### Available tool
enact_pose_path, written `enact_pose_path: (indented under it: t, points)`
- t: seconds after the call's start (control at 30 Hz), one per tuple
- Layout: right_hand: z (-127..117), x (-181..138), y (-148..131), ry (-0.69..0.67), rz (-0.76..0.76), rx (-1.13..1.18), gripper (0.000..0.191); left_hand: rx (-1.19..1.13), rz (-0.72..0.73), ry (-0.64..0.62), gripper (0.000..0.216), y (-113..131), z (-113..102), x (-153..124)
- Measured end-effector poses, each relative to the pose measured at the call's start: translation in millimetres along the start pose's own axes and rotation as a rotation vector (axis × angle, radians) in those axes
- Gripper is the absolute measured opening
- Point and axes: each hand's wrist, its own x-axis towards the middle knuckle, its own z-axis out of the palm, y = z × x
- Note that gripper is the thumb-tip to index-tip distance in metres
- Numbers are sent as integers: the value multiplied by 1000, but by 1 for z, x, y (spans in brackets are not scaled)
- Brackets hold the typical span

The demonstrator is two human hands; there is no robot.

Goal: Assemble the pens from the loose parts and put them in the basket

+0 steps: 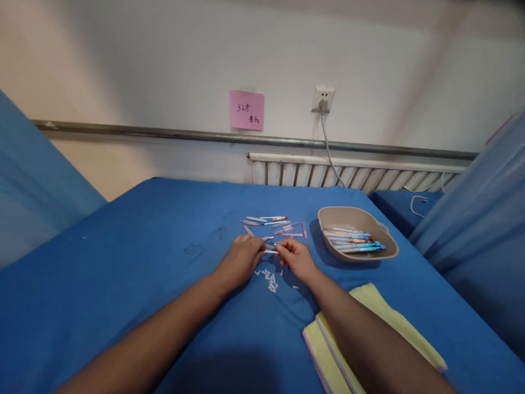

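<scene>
Over the blue cloth, my left hand (241, 258) and my right hand (296, 257) meet, fingers pinched at either end of a slim white pen part (270, 251). Its exact kind is too small to tell, and its ends are hidden by my fingertips. Just beyond my hands lie several loose pen parts: pale blue barrels (256, 219), dark-and-white refills (275, 222) and pink pieces (292, 235). Small white plastic bits (270, 280) are scattered on the near side of my hands.
A beige basket (324, 214) with several pens (353, 241) stands to the right. A folded yellow towel (377, 306) lies under my right forearm. Behind the blue-covered table (123, 246) are a radiator (303, 172), a pipe and a plugged-in cable (327, 139). Blue curtains flank both sides.
</scene>
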Motion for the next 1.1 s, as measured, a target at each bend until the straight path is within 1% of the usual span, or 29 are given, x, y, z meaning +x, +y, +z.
enact_pose_path:
  t: [0.07,0.13,0.23,0.3,0.43,0.6,0.73,0.9,1.1]
  points:
    - [3,-4,-1,-32,58,21,31,-55,-2,20,13,2,0,-7]
    - [5,-6,-2,-20,103,64,33,-139,-12,67,19,-2,1,-13]
    - [2,-6,-1,25,114,96,35,-230,-67,165,36,-16,7,-21]
    - [0,-5,1,33,113,109,35,-218,-90,186,34,-28,14,-23]
    - [-5,-2,4,48,124,170,35,-138,-37,114,26,-42,26,-20]
    - [-7,-2,2,56,150,212,34,-84,-54,38,15,-39,34,-10]
    - [-8,-2,2,53,152,230,33,-125,-65,44,9,-34,33,-10]
    - [-12,-1,5,75,131,295,30,-174,-121,79,14,-35,22,-20]
    - [-12,-3,2,83,140,307,29,-436,-206,218,16,-36,15,-23]
